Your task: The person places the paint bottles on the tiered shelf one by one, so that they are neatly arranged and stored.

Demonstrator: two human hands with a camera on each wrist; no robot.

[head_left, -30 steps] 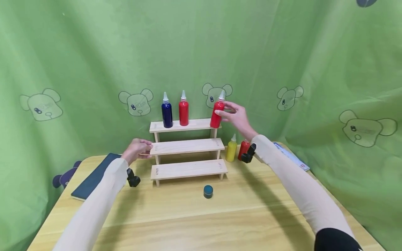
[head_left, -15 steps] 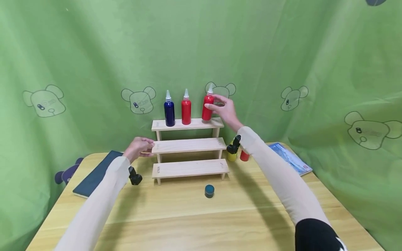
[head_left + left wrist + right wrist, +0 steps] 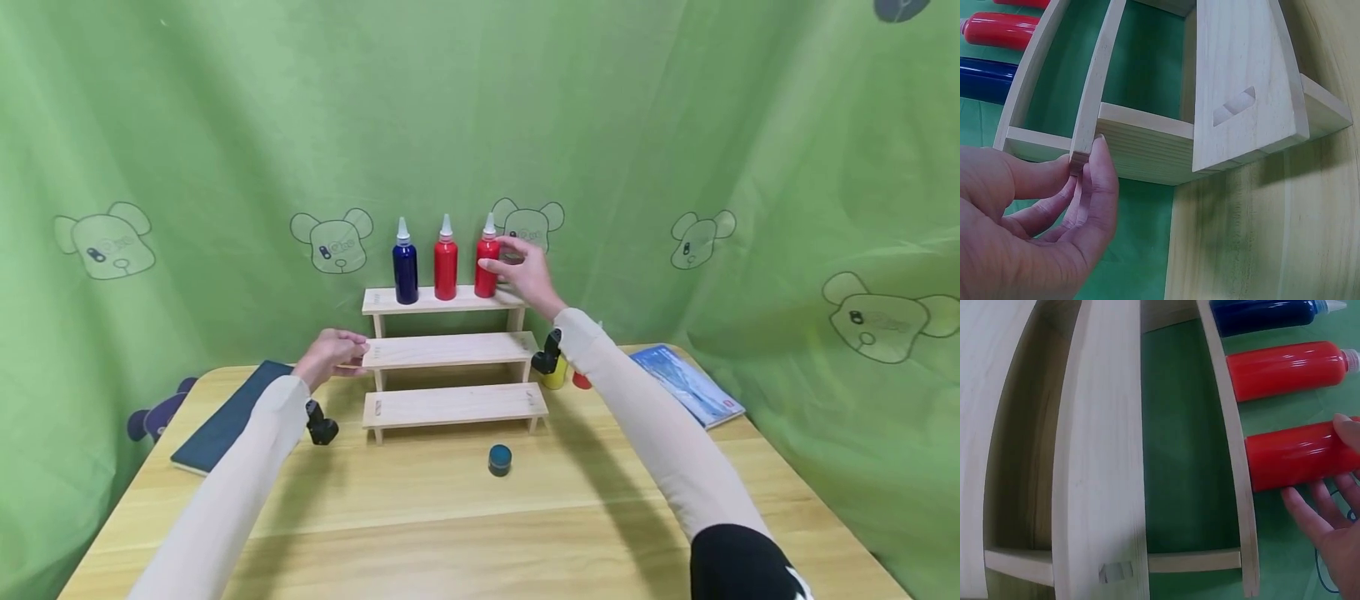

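A three-step wooden rack (image 3: 450, 348) stands on the table. My left hand (image 3: 330, 357) pinches the left end of its middle shelf between thumb and fingers, as the left wrist view shows up close. On the top shelf, a blue squeeze bottle (image 3: 406, 273) and a red squeeze bottle (image 3: 446, 268) stand upright, their white nozzles pointing up. To their right, my right hand (image 3: 527, 273) holds a second red squeeze bottle (image 3: 1297, 456) by its side, thumb in front and fingers behind. Its base is right at the top shelf.
A small dark teal-lidded jar (image 3: 499, 459) sits in front of the rack. Behind the right forearm are a yellow bottle (image 3: 555, 377) and another red bottle (image 3: 582, 381). A dark book (image 3: 228, 417) lies at left, a blue booklet (image 3: 690, 385) at right. A green curtain hangs behind.
My right hand has carried the red bottle leftward from the rack's right end, over the top shelf, and lowered it beside the other red bottle. The left hand keeps its grip on the shelf.
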